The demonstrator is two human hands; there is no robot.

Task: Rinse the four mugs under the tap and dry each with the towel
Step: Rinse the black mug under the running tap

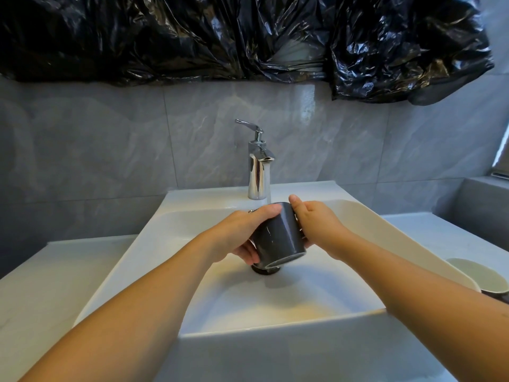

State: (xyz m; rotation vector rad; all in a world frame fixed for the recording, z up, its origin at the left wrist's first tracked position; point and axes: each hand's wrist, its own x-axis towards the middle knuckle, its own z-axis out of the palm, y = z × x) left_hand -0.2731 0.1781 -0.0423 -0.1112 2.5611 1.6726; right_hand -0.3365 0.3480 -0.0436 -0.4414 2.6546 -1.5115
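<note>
A dark grey mug (pixel 278 238) is held tilted over the white sink (pixel 358 216), its base turned toward me and its mouth toward the chrome tap (pixel 257 166). My left hand (pixel 242 234) grips the mug's left side, fingers curled over its top. My right hand (pixel 316 223) holds the right side, thumb on the rim near the tap's thin water stream. A second mug (pixel 479 277), dark outside and pale inside, stands on the counter at the right edge, partly cut off. No towel is in view.
A black drain plug (pixel 265 269) sits below the held mug. White counter (pixel 55 271) flanks the sink on both sides. Grey tiles (pixel 110 147) form the back wall, with black plastic sheeting (pixel 220 37) hanging above.
</note>
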